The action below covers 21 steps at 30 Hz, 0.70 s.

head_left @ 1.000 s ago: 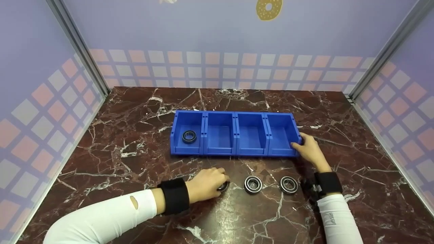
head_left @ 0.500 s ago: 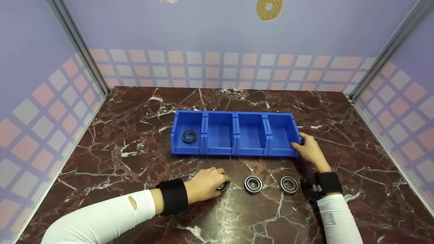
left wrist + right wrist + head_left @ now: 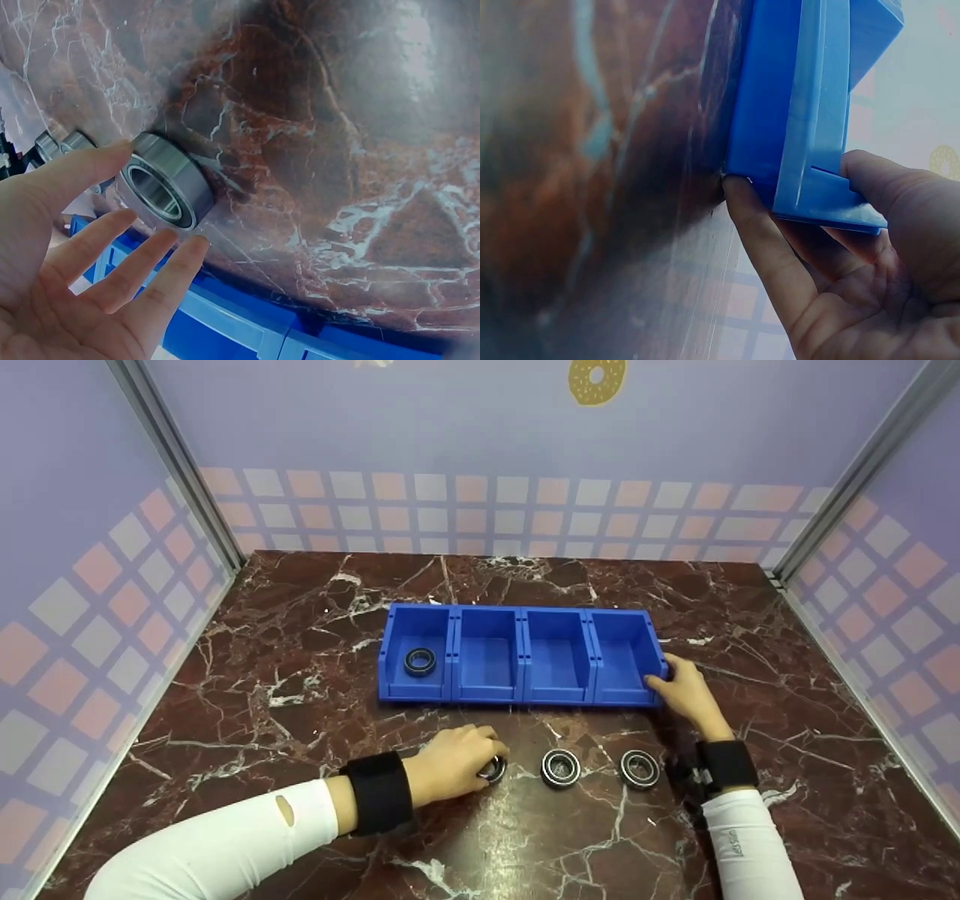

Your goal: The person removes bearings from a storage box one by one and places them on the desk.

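Observation:
My left hand (image 3: 457, 763) reaches over a ball bearing (image 3: 184, 172) that lies on the marble table. In the left wrist view the thumb tip overlaps the bearing's upper rim, while the extended fingertips sit right along its lower side. Part of that bearing is hidden under the hand in the head view. At the right end of a row of blue bins (image 3: 484, 694), my right hand (image 3: 688, 694) grips the outer wall of the last bin. Its thumb lies over the edge and its fingers wrap the outside, as the right wrist view shows.
Two more bearings lie on the table right of the left hand, one nearer (image 3: 546, 771) and one farther right (image 3: 625, 769). Another bearing (image 3: 409, 664) rests in the leftmost bin. Patterned panels (image 3: 510, 510) enclose the table at the back and sides.
My left hand has shifted slightly left and back, leaving a little more of the bearing showing. The right hand and the bins have stayed put.

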{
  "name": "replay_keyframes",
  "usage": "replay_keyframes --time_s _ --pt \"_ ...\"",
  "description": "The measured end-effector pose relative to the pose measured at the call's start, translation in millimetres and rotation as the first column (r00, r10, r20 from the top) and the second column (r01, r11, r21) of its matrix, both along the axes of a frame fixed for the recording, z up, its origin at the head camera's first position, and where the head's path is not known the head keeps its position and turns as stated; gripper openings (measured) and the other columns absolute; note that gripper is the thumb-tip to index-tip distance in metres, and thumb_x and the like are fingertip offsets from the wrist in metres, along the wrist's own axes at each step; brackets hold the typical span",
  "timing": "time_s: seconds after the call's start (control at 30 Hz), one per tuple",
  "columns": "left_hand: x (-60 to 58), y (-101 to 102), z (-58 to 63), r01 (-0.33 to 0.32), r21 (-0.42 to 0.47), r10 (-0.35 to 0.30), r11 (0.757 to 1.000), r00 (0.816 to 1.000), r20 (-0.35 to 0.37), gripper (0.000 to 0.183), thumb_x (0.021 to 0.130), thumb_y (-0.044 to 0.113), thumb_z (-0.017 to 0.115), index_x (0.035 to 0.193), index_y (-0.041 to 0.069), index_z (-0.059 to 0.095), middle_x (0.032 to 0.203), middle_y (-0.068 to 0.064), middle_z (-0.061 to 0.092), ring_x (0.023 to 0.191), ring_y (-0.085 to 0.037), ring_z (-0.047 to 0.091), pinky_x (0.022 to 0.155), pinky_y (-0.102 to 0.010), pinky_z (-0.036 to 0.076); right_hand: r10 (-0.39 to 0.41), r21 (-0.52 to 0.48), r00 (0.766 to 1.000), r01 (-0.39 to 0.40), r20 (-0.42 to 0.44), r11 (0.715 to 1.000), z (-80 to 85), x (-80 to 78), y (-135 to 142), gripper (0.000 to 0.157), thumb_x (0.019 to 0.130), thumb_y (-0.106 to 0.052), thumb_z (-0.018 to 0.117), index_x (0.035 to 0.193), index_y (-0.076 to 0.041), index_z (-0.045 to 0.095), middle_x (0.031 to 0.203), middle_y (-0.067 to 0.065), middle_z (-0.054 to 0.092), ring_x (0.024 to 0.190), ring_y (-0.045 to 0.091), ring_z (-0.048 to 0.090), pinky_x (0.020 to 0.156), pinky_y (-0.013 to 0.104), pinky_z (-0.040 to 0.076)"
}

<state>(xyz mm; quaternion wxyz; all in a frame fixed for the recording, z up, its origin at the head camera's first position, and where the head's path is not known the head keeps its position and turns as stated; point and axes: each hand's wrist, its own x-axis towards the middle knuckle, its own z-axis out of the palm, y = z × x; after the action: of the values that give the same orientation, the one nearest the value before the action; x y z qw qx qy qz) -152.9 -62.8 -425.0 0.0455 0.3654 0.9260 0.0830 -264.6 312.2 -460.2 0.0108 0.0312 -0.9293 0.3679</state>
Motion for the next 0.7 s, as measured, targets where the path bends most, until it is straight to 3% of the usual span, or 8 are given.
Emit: replay_keyframes --time_s 0.13,0.33,0.7 --pt "-0.5 -2.1 2.4 -0.005 0.027 0.005 1.000 1.000 -0.011 0.038 0.081 0.011 0.081 0.119 0.009 0.075 0.106 -0.010 0.073 0.090 -0.028 0.070 0.075 -0.041 0.062 0.001 0.002 1.000 -0.001 -0.005 1.000 0.1 -0.6 -0.2 0.049 0.095 -0.006 0.062 0.139 0.012 0.054 0.126 0.035 0.066 0.110 0.038 0.067 0.091 0.038 0.053" --pt "-2.0 -5.1 8.5 -0.030 0.042 0.031 0.999 0.999 -0.015 0.039 0.084 0.012 0.079 0.123 0.008 0.074 0.113 -0.012 0.073 0.095 -0.029 0.070 0.079 -0.042 0.062 0.000 -0.004 1.000 0.000 -0.004 1.000 0.3 -0.3 -0.4 0.049 0.095 -0.006 0.061 0.140 0.011 0.053 0.127 0.035 0.066 0.112 0.039 0.066 0.096 0.047 0.054" --pt "-7.4 -11.5 20.7 -0.104 0.043 0.104 0.994 0.994 0.016 0.050 0.082 0.017 0.085 0.129 0.009 0.071 0.126 -0.013 0.071 0.106 -0.032 0.070 0.085 -0.046 0.062 0.001 0.013 1.000 -0.001 -0.012 1.000 0.2 0.2 0.1 0.048 0.095 -0.007 0.062 0.138 0.012 0.055 0.126 0.035 0.066 0.111 0.042 0.067 0.097 0.049 0.053"
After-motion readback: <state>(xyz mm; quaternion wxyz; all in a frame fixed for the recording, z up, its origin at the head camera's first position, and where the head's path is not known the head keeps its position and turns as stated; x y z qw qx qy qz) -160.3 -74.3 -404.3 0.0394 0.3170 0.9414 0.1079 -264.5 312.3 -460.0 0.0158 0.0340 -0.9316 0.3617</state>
